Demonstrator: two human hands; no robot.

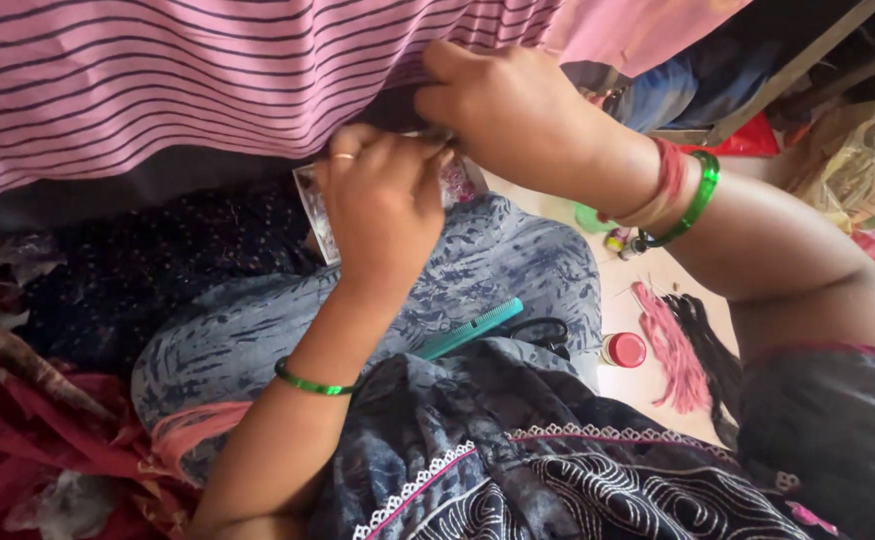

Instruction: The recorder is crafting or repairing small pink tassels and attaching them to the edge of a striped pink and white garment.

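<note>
My left hand (386, 205), with a ring on one finger and a green bangle at the wrist, is closed around a small clear plastic packet (313, 215) just above my lap. My right hand (506, 108), with red thread and a green bangle at the wrist, is directly above it. Its fingers pinch something dark (396, 108) at the lower edge of a pink striped cloth (158, 80). The two hands touch at the fingertips. What the right fingers grip is too hidden to name.
A teal comb (473, 327) and black scissors (543, 331) lie on the blue-grey patterned cloth (518, 270) over my lap. On the pale floor to the right are a small red-lidded jar (625, 349), a pink strand bundle (670, 345) and dark strands (713, 350). Printed bags (873, 170) lie at far right.
</note>
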